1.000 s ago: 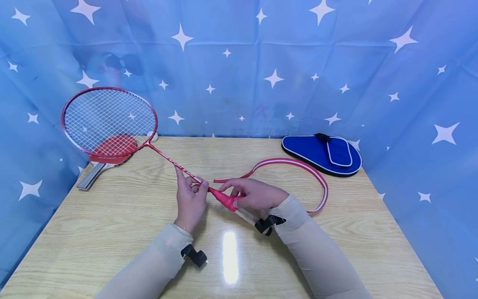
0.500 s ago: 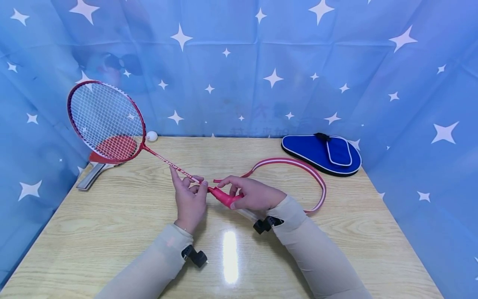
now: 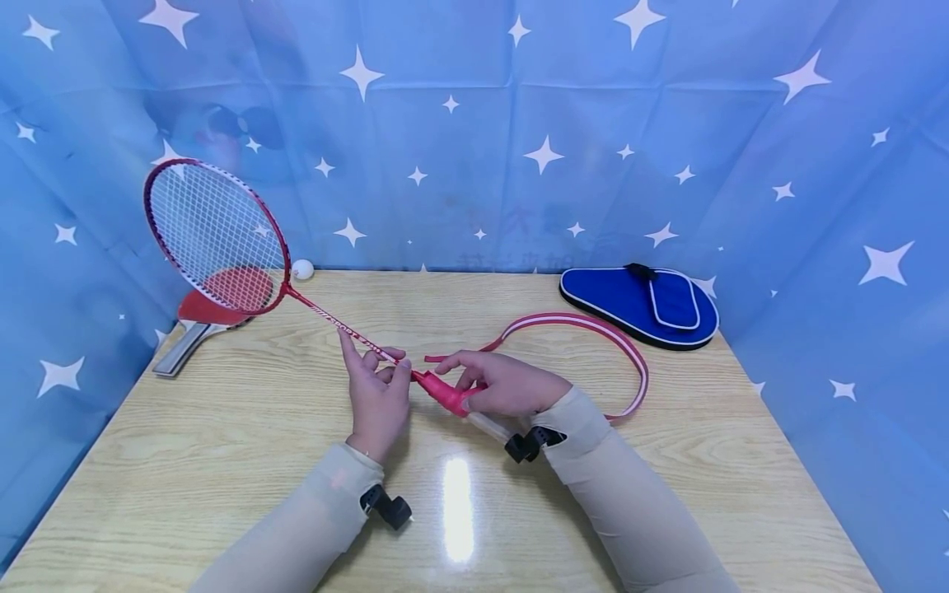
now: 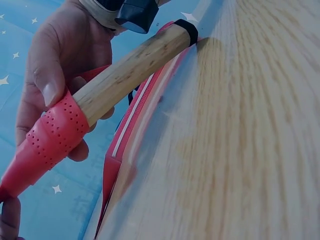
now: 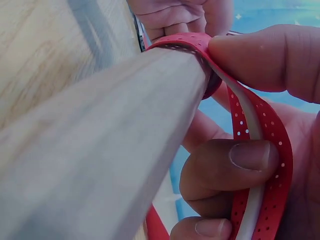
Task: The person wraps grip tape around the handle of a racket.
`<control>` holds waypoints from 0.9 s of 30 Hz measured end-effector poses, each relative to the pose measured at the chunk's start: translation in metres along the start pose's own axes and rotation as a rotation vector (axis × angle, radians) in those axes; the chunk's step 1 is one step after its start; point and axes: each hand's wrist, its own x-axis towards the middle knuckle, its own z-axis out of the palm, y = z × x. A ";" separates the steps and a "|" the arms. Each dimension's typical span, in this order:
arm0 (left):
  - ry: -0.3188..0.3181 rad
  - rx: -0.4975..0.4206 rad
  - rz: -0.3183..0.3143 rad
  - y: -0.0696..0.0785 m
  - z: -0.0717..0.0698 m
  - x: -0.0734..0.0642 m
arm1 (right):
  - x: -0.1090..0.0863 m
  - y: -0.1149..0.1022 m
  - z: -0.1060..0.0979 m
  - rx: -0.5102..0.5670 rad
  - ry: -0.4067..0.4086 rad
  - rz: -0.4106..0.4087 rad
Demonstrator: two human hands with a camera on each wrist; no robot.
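Racket rim [image 3: 287, 268] turned clear of ball [image 3: 302, 270] at table edge [image 3: 445, 275] | left fingers [image 3: 348, 352] pinch shaft [image 3: 329, 319] | right fingers [image 5: 210, 165] pinch tape [image 5: 274, 165]

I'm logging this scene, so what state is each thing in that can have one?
Racket: strung, tilted, head raised.
Wooden handle: wrapped at the top, bare towards the butt.
Red tape: partly wound round the handle, rest unwound.
Left hand: holds the racket.
Right hand: pinches the tape.
Table tennis bats: lying down, overlapping.
Ball: at the table's back edge.
Blue case: lying flat; can't tell if zipped.
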 end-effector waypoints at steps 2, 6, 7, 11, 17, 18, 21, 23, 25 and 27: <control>-0.007 0.004 0.000 0.000 0.000 0.000 | 0.000 0.000 0.000 0.007 -0.003 0.001; -0.019 0.013 0.000 -0.002 -0.001 0.001 | 0.000 0.001 0.000 0.004 0.001 0.000; -0.020 0.012 0.001 -0.002 -0.001 0.001 | 0.000 0.001 0.000 0.002 0.004 -0.002; -0.017 0.017 -0.001 -0.003 -0.002 0.001 | 0.000 0.000 0.000 -0.017 0.017 -0.006; -0.001 0.036 -0.010 -0.004 -0.002 0.001 | 0.002 -0.001 0.001 -0.062 0.037 0.012; 0.002 0.040 -0.013 -0.004 -0.002 0.001 | 0.002 0.000 0.000 -0.064 0.036 0.015; 0.007 0.037 -0.021 -0.004 -0.001 0.001 | 0.003 0.001 -0.001 -0.056 0.022 0.014; 0.007 0.021 -0.021 -0.004 -0.001 0.002 | 0.003 0.003 -0.001 -0.044 0.012 0.009; 0.004 0.004 -0.017 -0.004 -0.001 0.002 | 0.004 0.005 -0.002 -0.027 0.002 0.007; 0.000 -0.003 -0.017 -0.004 0.000 0.002 | 0.004 0.006 -0.002 -0.011 -0.002 0.009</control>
